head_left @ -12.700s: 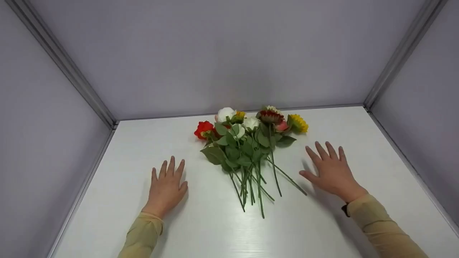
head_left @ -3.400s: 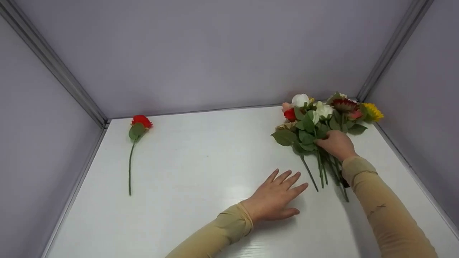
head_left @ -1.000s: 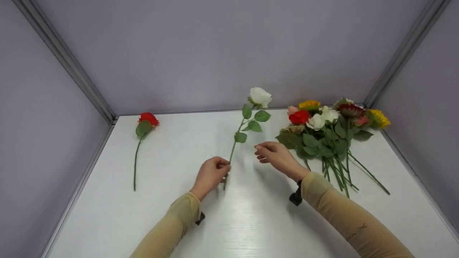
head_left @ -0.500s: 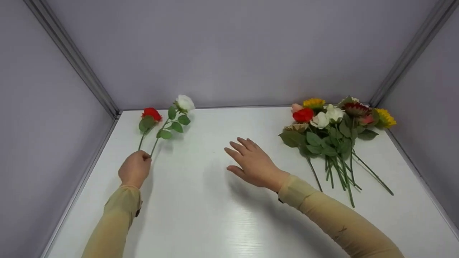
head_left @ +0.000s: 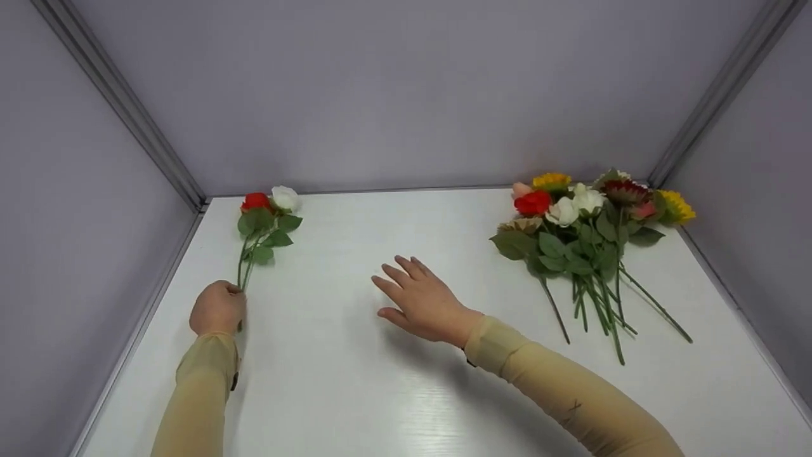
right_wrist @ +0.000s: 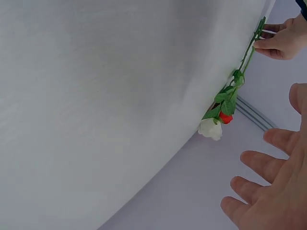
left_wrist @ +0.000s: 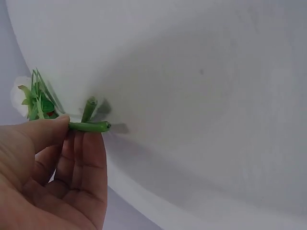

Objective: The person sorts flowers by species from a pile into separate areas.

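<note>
Just brought the white rose (head_left: 285, 198) in beside the red rose (head_left: 256, 202) at ten o'clock: paired, well off the bunch (head_left: 552, 245) at two! Pinching a stem (left_wrist: 91, 126) with left hand (head_left: 217, 309); holding nothing in spread right hand (head_left: 426, 306).

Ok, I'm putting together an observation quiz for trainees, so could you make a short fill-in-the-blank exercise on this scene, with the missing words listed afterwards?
1. Near the left hand, the rose beside the red rose is coloured ____.
2. The right hand holds ____.
3. Of the left and right halves of the table, the larger bunch lies on the ____ one.
4. The bloom at the bunch's right-hand end is coloured ____.

Missing words: white; nothing; right; yellow.
</note>
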`<state>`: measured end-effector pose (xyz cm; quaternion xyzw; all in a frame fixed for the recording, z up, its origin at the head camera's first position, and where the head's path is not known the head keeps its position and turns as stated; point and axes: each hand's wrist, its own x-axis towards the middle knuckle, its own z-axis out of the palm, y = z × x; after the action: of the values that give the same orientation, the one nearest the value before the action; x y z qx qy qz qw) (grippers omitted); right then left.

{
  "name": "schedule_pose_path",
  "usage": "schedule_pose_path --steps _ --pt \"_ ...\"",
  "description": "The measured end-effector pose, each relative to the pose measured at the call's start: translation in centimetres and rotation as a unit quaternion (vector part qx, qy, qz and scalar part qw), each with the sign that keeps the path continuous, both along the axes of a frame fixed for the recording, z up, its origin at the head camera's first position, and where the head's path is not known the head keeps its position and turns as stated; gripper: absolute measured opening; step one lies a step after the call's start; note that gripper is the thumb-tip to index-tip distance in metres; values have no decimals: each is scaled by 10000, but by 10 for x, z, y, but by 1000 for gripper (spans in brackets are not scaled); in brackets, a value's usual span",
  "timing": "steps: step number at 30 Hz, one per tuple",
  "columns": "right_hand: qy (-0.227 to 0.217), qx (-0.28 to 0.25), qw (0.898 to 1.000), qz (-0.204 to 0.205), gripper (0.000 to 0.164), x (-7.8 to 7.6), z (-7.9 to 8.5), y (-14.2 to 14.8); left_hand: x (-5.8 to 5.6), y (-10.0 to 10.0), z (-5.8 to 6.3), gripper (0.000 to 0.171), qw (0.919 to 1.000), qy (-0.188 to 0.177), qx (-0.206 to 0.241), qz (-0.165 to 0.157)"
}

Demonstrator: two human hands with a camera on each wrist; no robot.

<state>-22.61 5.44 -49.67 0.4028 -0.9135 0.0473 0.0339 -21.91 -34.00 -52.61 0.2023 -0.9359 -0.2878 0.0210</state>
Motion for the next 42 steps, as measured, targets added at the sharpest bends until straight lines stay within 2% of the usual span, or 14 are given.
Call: schedule_pose_path --steps 9,15,18,20,23,28,34,36,38,42 --pt "-239 129 9995 -164 63 -3 -3 6 0 -3 -2 36 9999 44 93 -107" --pt "-321 69 9986 -418 62 -13 -8 20 -6 5 2 50 9989 368 -181 -242" --pt "-308 10 9977 -609 62 -19 -11 31 -11 18 5 57 9947 711 -504 -540" --pt "-303 -4 9965 -779 61 -24 -13 40 -14 31 6 59 9894 936 -702 -857" --pt "-310 -29 9937 -1075 61 -32 -15 57 -18 56 6 64 9792 1065 -984 -1416" --pt "-293 -215 9877 -1524 59 -44 -18 89 -23 109 6 74 9595 935 -1311 -2310" --pt "-75 -716 9801 -1850 54 -52 -20 133 -14 177 9 76 9280 806 -1477 -3325" --pt "59 -1025 9759 -1925 49 -54 -19 148 -9 198 10 77 9143 861 -1537 -3646" --pt "43 -1334 9682 -2115 44 -56 -18 163 -4 217 12 77 8973 981 -1642 -3978" --pt "-154 -1690 9505 -2601 35 -59 -13 194 7 251 16 78 8623 1128 -1871 -4569"
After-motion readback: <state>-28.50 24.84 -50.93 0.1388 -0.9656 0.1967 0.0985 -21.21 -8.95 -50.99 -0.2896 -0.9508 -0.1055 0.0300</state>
